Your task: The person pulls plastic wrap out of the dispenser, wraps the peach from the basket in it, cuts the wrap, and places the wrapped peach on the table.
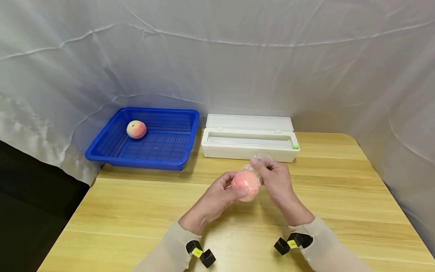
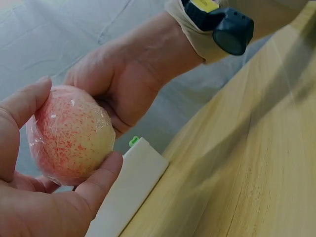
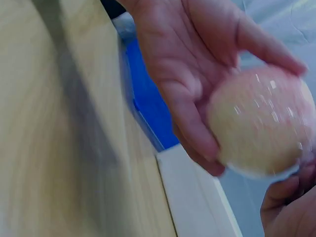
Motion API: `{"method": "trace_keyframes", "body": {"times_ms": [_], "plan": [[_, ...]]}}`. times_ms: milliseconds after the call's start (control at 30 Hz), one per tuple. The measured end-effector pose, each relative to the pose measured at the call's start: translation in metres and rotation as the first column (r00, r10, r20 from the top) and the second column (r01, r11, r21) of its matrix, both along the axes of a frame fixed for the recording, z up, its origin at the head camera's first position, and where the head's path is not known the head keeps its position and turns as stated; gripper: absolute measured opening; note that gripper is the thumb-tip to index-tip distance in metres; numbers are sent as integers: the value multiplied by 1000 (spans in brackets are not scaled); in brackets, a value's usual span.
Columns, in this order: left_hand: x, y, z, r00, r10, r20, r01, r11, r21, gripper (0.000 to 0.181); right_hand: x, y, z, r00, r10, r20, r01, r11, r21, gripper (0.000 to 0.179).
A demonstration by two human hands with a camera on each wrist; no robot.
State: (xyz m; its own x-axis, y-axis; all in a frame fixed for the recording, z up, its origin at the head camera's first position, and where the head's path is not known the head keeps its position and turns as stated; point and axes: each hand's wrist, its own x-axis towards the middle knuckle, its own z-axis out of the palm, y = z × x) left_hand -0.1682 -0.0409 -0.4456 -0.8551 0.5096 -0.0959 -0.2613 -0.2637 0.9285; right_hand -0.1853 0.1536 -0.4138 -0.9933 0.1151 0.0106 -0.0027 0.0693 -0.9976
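A pink and cream peach [image 1: 245, 185] wrapped in clear plastic film is held above the table, in front of the white box. My left hand [image 1: 219, 196] grips it, thumb on the near side and fingers around the left. Just beyond the fruit, my right hand [image 1: 276, 179] pinches gathered film [image 1: 261, 158] at its upper right. In the left wrist view the film lies tight and shiny over the peach [image 2: 71, 136], with the right hand [image 2: 123, 74] behind it. The right wrist view shows the left hand's [image 3: 182, 74] fingers spread around the fruit.
A white cling film box [image 1: 249, 153] with its lid raised stands at the back, a roll inside and a green tab at its right end. To its left, a blue plastic basket [image 1: 163, 163] holds another peach [image 1: 136, 129]. Grey cloth [image 1: 238, 75] hangs behind the wooden table.
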Motion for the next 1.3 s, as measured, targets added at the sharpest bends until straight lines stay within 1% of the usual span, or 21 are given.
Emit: {"method": "trace_keyframes", "body": {"times_ms": [67, 167, 233, 367, 467, 600, 733, 867, 967, 1100, 1167, 1233, 1300], "plan": [[0, -2, 0, 1000, 1, 15, -1, 1000, 6, 59, -2, 6, 2, 1000, 3, -29, -3, 1000, 1, 24], [2, -4, 1, 999, 10, 41, -11, 1000, 27, 61, -5, 15, 6, 997, 38, -71, -39, 999, -11, 25], [3, -6, 1, 999, 12, 44, -14, 999, 40, 63, -5, 19, 7, 994, 61, -89, -60, 998, 5, 23], [5, -9, 1, 1000, 11, 22, -12, 999, 43, 63, -5, 23, 8, 993, 57, -104, -54, 998, 34, 24], [5, -10, 1, 1000, 3, 1, -3, 998, 55, 64, -6, 23, 5, 994, 43, -103, -43, 999, 1, 23], [6, -9, 3, 1000, -7, -30, 10, 996, 85, 66, -8, 20, -1, 996, 64, -64, -70, 992, -109, 28], [7, -8, 6, 997, -12, -73, 19, 995, 93, 70, -7, 15, -8, 993, 114, -1, -112, 967, -227, 35], [7, -9, 9, 991, -36, -125, 48, 995, 90, 74, -2, 7, -13, 984, 170, 62, -145, 945, -292, 34], [5, -11, 11, 985, -69, -160, 84, 993, 87, 78, 4, 4, -15, 964, 237, 122, -178, 913, -367, 29], [3, -15, 13, 972, -134, -192, 147, 988, 56, 84, 9, 4, -16, 920, 345, 184, -226, 853, -470, 26], [1, -18, 14, 961, -173, -214, 185, 982, 40, 88, 11, 6, -16, 897, 401, 189, -265, 827, -496, 27], [0, -20, 13, 948, -204, -244, 218, 975, 32, 93, 13, 9, -16, 868, 465, 175, -320, 792, -520, 28], [-1, -23, 13, 937, -223, -269, 242, 969, 40, 98, 16, 12, -16, 848, 507, 156, -359, 765, -534, 27]]}}
